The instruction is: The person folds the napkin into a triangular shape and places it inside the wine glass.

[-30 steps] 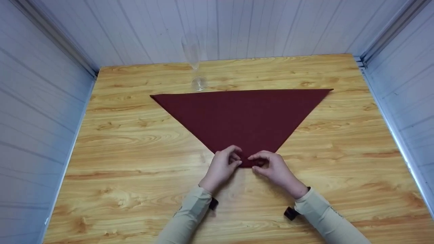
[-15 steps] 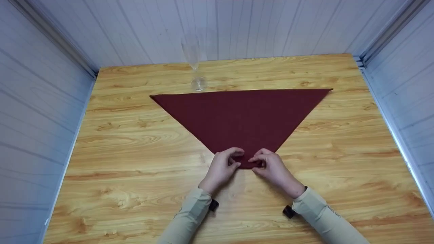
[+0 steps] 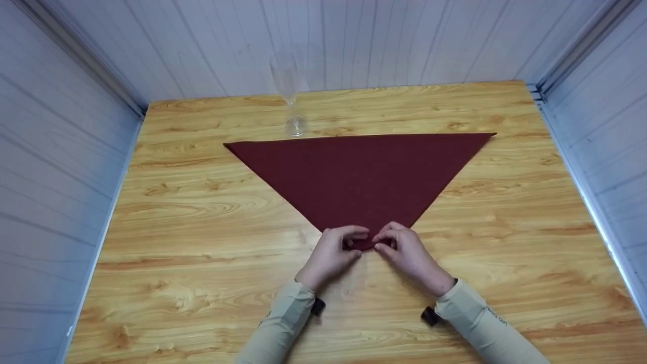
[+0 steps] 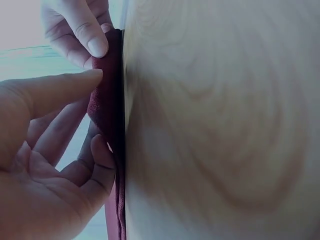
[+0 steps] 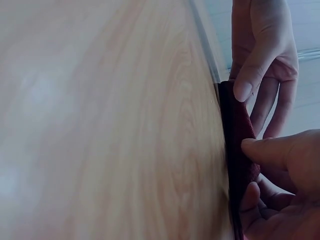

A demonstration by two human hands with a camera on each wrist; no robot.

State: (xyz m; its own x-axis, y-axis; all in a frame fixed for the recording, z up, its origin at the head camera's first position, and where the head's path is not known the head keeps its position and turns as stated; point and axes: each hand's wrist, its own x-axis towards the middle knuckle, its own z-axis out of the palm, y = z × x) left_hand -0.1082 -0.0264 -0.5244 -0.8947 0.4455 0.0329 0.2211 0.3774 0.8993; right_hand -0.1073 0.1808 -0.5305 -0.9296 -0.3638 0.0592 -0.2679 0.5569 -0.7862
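Observation:
A dark red cloth napkin [image 3: 354, 182] lies on the table as a wide triangle, its long side away from me. Its near end is turned over into a small rolled fold, seen close up as a thick roll [image 4: 106, 92] in the left wrist view. My left hand [image 3: 331, 251] pinches the left part of this fold, thumb at the near edge and fingers curled over it. Just beside it, my right hand [image 3: 408, 253] pinches the right part between thumb and fingertips. The right wrist view shows both thumbs on the roll [image 5: 241, 137]. Part of the fold is hidden by the fingers.
A clear champagne flute [image 3: 286, 83] stands beyond the napkin's far edge, left of the middle. White panelled walls [image 3: 349, 40] enclose the wooden table [image 3: 192, 227] at the back and both sides.
My left fingers have slid a little to the right along the fold, closer to the right hand. The right thumb and fingers have drawn together on the cloth. The flute stays put.

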